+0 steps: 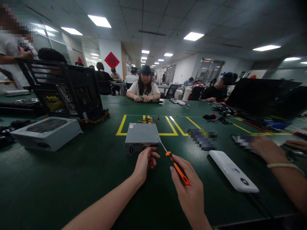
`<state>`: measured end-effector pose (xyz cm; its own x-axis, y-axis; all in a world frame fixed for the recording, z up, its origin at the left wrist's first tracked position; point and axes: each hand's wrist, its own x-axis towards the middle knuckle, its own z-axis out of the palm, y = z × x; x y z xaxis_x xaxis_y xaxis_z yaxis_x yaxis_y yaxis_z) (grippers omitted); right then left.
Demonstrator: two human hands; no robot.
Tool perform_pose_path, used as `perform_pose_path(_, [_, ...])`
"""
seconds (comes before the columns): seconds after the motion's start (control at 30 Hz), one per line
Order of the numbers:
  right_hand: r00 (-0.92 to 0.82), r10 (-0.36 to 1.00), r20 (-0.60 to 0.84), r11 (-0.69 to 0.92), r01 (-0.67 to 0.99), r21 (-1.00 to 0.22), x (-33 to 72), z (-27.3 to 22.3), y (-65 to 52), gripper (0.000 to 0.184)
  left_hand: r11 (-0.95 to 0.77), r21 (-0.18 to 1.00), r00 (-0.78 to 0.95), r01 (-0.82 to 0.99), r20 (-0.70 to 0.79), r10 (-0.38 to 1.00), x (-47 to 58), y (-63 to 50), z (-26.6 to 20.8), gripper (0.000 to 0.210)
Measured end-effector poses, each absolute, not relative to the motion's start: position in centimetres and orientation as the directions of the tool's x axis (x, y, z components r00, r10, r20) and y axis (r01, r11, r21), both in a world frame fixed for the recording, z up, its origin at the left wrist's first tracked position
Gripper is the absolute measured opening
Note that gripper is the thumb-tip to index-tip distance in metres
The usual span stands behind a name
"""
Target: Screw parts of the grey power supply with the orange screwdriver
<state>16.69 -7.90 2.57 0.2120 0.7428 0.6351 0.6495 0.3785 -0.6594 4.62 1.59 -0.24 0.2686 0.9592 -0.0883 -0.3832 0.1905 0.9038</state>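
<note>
A grey computer power supply (142,132) sits on the green table in front of me, its round fan grille facing me. My left hand (145,161) is at its near face, fingers loosely bent and apart, with nothing visible in them; whether it touches the casing I cannot tell. My right hand (190,188) grips an orange and black screwdriver (178,169). The thin shaft points up and left, its tip beside the power supply's right edge. Coloured cables (146,120) lie behind the power supply.
To the left stand another power supply (48,132) and an open black computer case (64,89). A white power bank (233,171) lies right of my hands. At the far right, a co-worker's hand (270,148) reaches over the table. Another person (144,88) sits opposite.
</note>
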Motion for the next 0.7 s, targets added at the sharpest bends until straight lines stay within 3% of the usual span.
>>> perform_pose_path(0.1, [0.345, 0.866, 0.361, 0.266, 0.294, -0.918, 17.5, 3.5, -4.3, 0.041, 0.167, 0.919, 0.231, -0.356, -0.086, 0.969, 4.7, 1.6, 0.0, 0.036])
perform_pose_path(0.17, [0.36, 0.921, 0.147, 0.19, -0.087, -0.978, 17.7, 3.7, -0.6, 0.039, 0.154, 0.926, 0.211, -0.344, -0.084, 0.974, 4.8, 1.6, 0.1, 0.034])
perform_pose_path(0.2, [0.361, 0.926, 0.113, 0.171, -0.132, -0.976, 17.7, 3.6, 1.3, 0.034, 0.15, 0.929, 0.201, -0.338, -0.085, 0.976, 4.9, 1.6, 0.0, 0.032])
perform_pose_path(0.47, [0.381, 0.924, 0.007, 0.082, -0.181, -0.98, 16.8, 0.7, 12.0, 0.032, 0.073, 0.988, 0.166, -0.132, -0.051, 0.985, 3.5, 0.2, 0.8, 0.026])
perform_pose_path(0.7, [0.322, 0.945, 0.061, 0.104, -0.118, -0.988, 14.7, -0.3, 13.9, 0.031, -0.015, 1.0, 0.175, 0.019, 0.012, 0.984, -1.6, -4.4, 0.5, 0.035])
